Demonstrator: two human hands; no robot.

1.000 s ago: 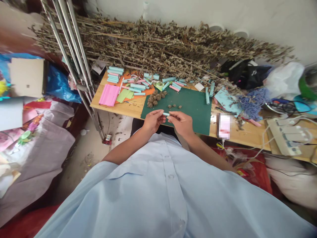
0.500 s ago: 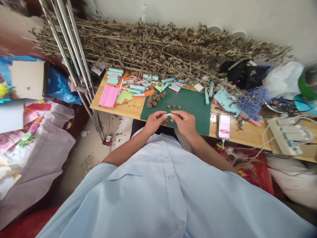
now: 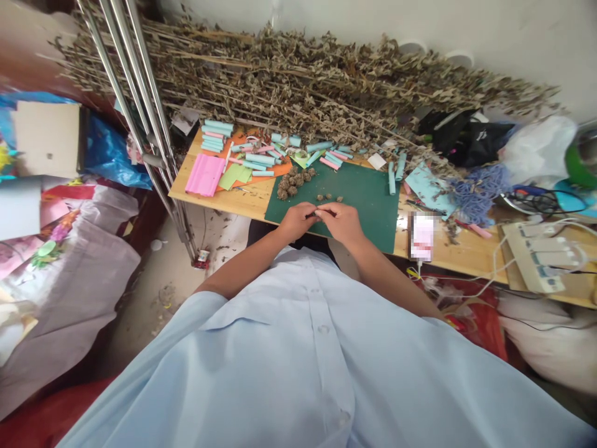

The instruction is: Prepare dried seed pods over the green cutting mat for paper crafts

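Observation:
My left hand and my right hand meet fingertip to fingertip over the near edge of the green cutting mat. Between the fingers sits a small rolled piece of paper, almost wholly hidden by them. Just beyond my fingers lies a short row of small brown dried buds, and a bigger heap of buds rests at the mat's far left corner.
Light blue and pink paper rolls and pink paper lie on the wooden table. Dried branches pile along the wall. A phone, power strip, cables and bags lie right. Metal poles stand left.
My hands have closed in together and dropped toward the mat's near edge; the light blue roll that showed between my fingers is now nearly covered.

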